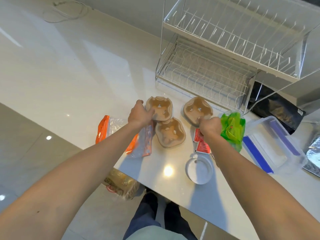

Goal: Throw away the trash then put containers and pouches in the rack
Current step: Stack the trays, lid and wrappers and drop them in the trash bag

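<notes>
Three brown pulp cup carriers lie on the white table. My left hand [140,113] grips the left edge of the far left carrier [160,108]. My right hand [210,126] pinches the near edge of the right carrier [197,108]. A third carrier [170,133] lies between them, nearer to me. Orange-edged clear pouches [110,127] lie under my left forearm. Red sauce packets [201,144] and a green wrapper [232,129] sit by my right wrist. A two-tier wire rack [225,54] stands behind.
A clear container with a blue-clipped lid [270,144], a round clear lid [199,170], a black pouch [277,108] and a foil pouch [314,153] lie at the right. A brown paper bag [121,185] stands on the floor by the table's near edge.
</notes>
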